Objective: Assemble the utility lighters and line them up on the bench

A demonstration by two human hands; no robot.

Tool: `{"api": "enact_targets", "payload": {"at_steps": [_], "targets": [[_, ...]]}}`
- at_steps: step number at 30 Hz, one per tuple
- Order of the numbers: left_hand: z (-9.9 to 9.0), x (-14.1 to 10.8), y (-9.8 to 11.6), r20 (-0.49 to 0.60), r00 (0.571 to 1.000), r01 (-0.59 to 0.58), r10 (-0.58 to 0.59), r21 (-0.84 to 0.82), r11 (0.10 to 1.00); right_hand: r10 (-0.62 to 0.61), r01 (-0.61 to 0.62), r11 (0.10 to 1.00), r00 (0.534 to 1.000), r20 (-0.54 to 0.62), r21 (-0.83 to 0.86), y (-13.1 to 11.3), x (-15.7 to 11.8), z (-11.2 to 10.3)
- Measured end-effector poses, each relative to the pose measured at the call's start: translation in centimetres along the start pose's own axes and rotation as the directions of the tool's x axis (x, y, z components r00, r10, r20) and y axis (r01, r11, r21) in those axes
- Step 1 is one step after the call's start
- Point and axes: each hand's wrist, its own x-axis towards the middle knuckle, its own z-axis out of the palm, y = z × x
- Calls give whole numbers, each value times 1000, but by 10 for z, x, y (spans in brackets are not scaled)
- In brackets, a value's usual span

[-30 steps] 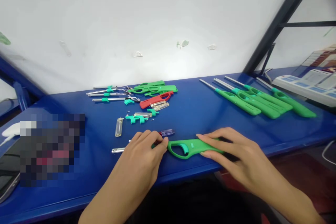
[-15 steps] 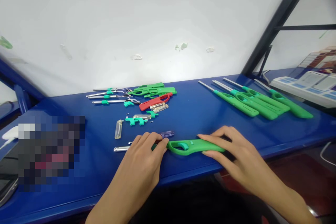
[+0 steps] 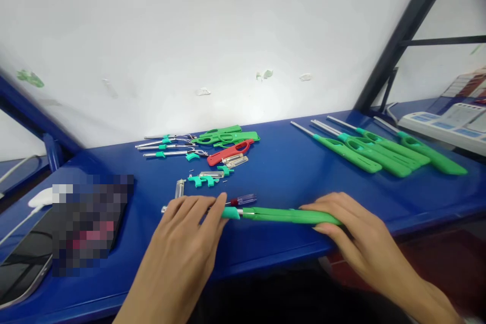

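Observation:
A green lighter handle (image 3: 281, 214) lies edge-up near the table's front, its right end between the thumb and fingers of my right hand (image 3: 349, 228). My left hand (image 3: 190, 228) grips the metal lighter tube by its teal collar (image 3: 231, 212). A short stretch of bare metal shows between collar and handle. Just behind the collar lies a screwdriver (image 3: 246, 199) with a clear purple handle. Beyond my left hand are teal triggers (image 3: 204, 181), clear fuel tanks (image 3: 236, 161), a red handle shell (image 3: 230, 152), green shells (image 3: 239, 136) and metal tubes with wires (image 3: 170, 154).
On the right of the blue table (image 3: 273, 167) lie several green lighters (image 3: 349, 154) with metal tubes. At the left are a phone (image 3: 26, 253), a blurred dark item (image 3: 91, 223) and a white cabled object (image 3: 43, 197). A white device (image 3: 448, 129) stands far right.
The handle has turned from its flat side onto its edge. My left hand has shifted slightly left, and the teal collar now shows. The camera view has shifted slightly.

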Motion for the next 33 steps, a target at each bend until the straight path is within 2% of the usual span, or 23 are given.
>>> {"api": "enact_targets", "payload": {"at_steps": [3, 7, 11, 14, 18, 22, 25, 28, 33], "targets": [[-11, 2, -2, 56, 996, -65, 65, 0, 998, -23, 22, 999, 999, 25, 46, 0, 1, -3], [-4, 4, 5, 110, 990, -79, 92, -117, 990, -77, 74, 995, 996, 39, 69, -2, 1, -7], [2, -3, 10, 268, 963, 43, 41, -300, 953, -113, 107, 991, 991, 65, 84, -2, 0, -9], [-6, -8, 9, 414, 910, 149, 12, -354, 923, -129, 122, 988, 989, 67, 96, -2, -2, -8], [-19, -8, 4, 514, 858, 245, 11, -427, 870, -202, 197, 975, 978, 44, 101, -7, -1, -7], [-21, -3, 1, 482, 876, 271, 17, -521, 809, -256, 253, 964, 966, 37, 81, -15, 1, -8], [-16, 3, 2, 488, 873, 273, 6, -499, 823, -248, 247, 968, 969, 19, 48, -18, 0, -8], [-12, 8, 5, 484, 875, 244, 24, -483, 841, -185, 185, 983, 983, -16, 6, -17, -2, -6], [-11, 7, 11, 296, 954, 90, 50, -440, 893, -40, 43, 997, 998, -42, 66, -19, -1, -3]]}}
